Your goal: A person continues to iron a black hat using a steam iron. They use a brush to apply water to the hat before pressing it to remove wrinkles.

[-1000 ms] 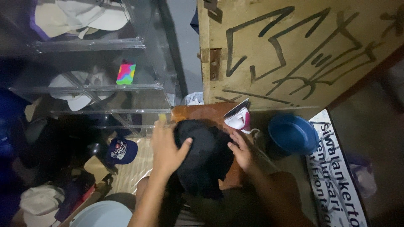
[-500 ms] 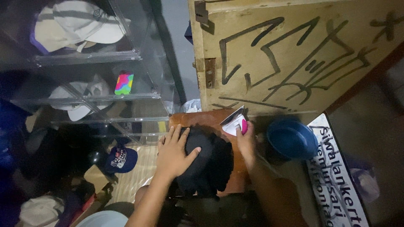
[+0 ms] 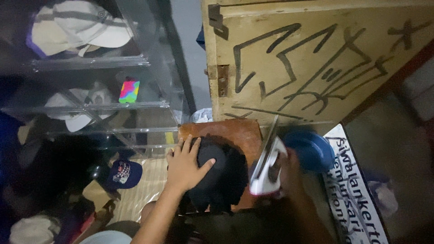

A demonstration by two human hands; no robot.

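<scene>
Cap [image 3: 221,176], black, lies on the brown board [image 3: 235,131] below the wooden door [image 3: 316,58]. Left hand [image 3: 185,165] lies flat on the crown, fingers spread, gripping nothing. Right hand [image 3: 289,174] is blurred; its grip appears closed on the iron [image 3: 267,169], tilted beside the cap. Keep the fabric taut and the fingers away from the iron's soleplate.

The right hand [image 3: 289,169] was motion-blurred and mostly hidden behind the iron [image 3: 267,169] it gripped. Under the left hand [image 3: 187,165], part of the black cap [image 3: 224,178] was covered.
</scene>
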